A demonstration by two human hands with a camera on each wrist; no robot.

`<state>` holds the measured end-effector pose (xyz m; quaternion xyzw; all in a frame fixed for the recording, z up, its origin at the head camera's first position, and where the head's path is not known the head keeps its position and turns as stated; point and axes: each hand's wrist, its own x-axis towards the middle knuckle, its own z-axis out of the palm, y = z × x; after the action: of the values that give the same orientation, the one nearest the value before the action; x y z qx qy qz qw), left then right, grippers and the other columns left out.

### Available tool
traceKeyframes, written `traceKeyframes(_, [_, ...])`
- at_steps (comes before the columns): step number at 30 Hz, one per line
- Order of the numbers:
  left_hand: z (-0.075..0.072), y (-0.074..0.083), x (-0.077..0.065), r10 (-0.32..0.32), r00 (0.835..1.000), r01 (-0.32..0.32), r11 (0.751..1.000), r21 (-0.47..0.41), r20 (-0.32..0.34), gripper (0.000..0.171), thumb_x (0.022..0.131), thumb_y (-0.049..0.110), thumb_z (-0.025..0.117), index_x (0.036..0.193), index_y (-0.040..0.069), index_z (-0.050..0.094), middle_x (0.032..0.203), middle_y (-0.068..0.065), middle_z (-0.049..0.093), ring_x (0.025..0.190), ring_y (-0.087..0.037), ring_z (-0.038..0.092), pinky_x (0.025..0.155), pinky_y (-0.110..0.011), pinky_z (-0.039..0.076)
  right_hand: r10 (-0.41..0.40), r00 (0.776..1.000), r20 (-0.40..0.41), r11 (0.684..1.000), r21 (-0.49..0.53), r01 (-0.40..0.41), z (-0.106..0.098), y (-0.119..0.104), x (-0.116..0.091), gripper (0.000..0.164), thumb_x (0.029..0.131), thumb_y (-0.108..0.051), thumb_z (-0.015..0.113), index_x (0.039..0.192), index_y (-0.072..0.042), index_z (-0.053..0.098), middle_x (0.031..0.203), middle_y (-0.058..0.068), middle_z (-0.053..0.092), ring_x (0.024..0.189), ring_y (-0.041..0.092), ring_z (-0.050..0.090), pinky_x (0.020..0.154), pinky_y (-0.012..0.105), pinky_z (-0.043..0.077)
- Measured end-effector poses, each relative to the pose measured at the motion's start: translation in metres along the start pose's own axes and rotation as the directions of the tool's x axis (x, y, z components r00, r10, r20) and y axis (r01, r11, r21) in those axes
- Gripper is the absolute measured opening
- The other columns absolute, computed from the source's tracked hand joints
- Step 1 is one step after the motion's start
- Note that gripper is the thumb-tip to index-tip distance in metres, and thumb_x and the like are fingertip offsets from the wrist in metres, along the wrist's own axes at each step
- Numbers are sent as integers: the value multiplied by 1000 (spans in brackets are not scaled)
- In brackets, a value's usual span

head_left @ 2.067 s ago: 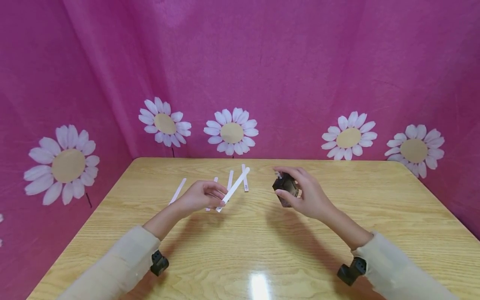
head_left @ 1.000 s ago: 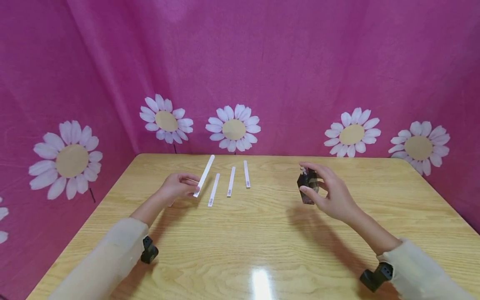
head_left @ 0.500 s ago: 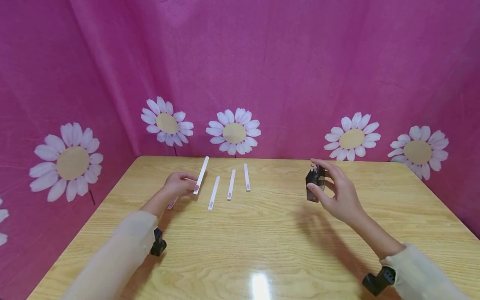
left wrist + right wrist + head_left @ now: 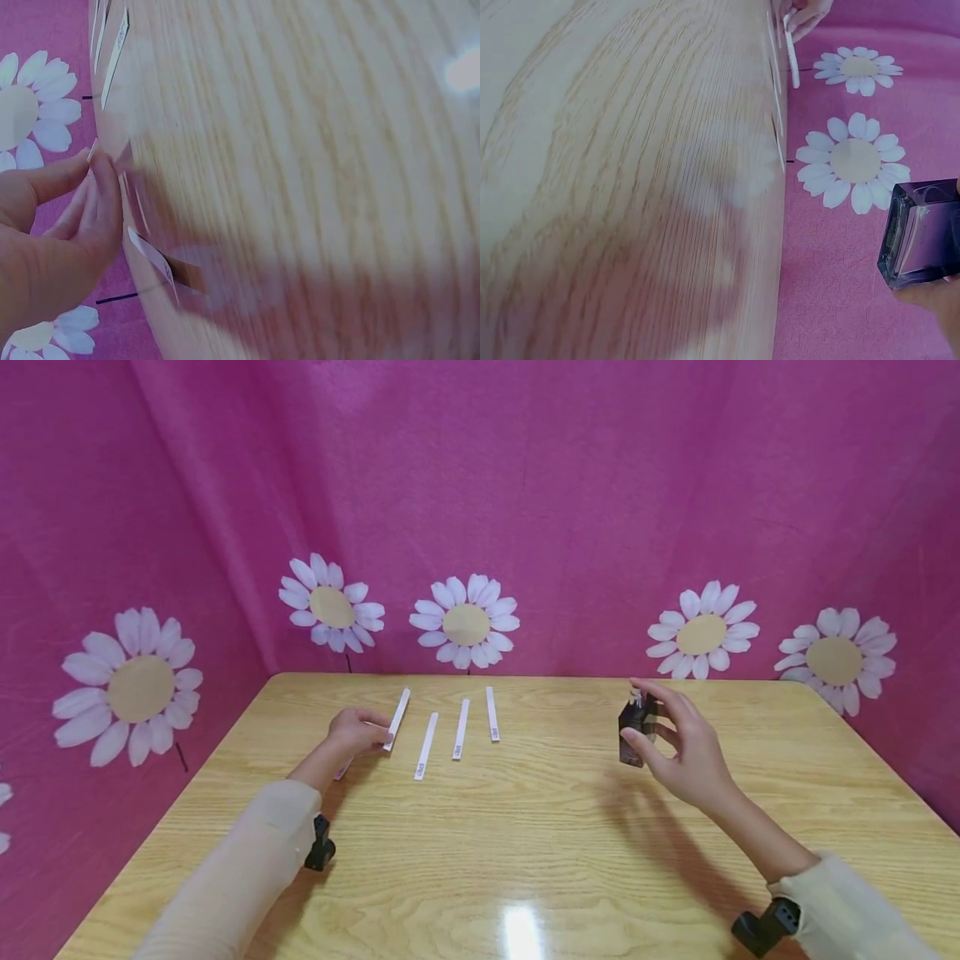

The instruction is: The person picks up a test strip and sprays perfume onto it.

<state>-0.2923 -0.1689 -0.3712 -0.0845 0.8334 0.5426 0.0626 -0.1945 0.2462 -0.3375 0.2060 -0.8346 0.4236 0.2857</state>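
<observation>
In the head view my left hand (image 4: 356, 732) pinches the near, printed end of a white paper test strip (image 4: 398, 717) low over the table. Its far end points toward the curtain. From the left wrist view, thumb and fingertips meet on that strip (image 4: 93, 148), seen nearly edge-on. My right hand (image 4: 686, 752) grips a dark glass perfume bottle (image 4: 632, 739) above the table, index finger on the sprayer top and thumb lower on its side. Only the bottle's lower part (image 4: 922, 236) shows in the right wrist view.
Three more strips lie right of my left hand: a near one (image 4: 427, 745), a middle one (image 4: 461, 728) and a far one (image 4: 492, 714). Another strip (image 4: 343, 768) is partly hidden under the left wrist. A pink flowered curtain (image 4: 585, 527) borders the wooden table (image 4: 480, 843).
My left hand has carried its strip leftward, away from the bottle, and lowered it toward the table. The right hand has moved right with the perfume bottle still in its grip.
</observation>
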Motion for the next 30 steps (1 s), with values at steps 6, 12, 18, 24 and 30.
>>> traceKeyframes(6, [-1,-1,-2,2,999,1,999,54,-54,36,81,1,70,114,-11,63,89,-16,71,59,0,58,63,-15,55,-8,1000,-5,1000,6,8,1,0,0,63,78,8,72,135,-9,53,126,12,56,105,-11,53,82,3,49])
traceKeyframes(12, [-2,-2,-7,47,999,-46,997,68,-15,36,83,2,68,116,-10,62,104,-21,70,70,-4,60,74,-23,59,-7,1000,7,1000,6,7,1,0,-1,63,78,8,72,135,-9,53,126,12,56,105,-11,52,82,4,49])
traceKeyframes(18, [-2,-1,-14,105,993,-110,987,119,50,35,84,5,67,115,-9,61,109,-25,68,73,-5,61,75,-26,59,-10,1000,13,1000,0,10,2,0,-1,63,78,7,72,135,-10,53,126,13,57,104,-10,53,82,4,49])
traceKeyframes(24, [1,-1,-23,161,984,-173,972,161,81,35,83,6,69,114,-9,62,108,-27,68,76,-8,64,77,-29,59,-17,1000,14,1000,3,17,4,1,0,62,78,7,72,135,-10,54,126,13,57,104,-11,52,81,3,49])
traceKeyframes(30, [9,1,-32,210,969,-232,957,174,132,35,82,5,69,113,-10,62,106,-26,69,89,-20,68,78,-28,58,-10,999,31,1000,18,9,6,1,0,61,79,8,71,135,-9,52,127,14,56,104,-10,53,82,3,48])
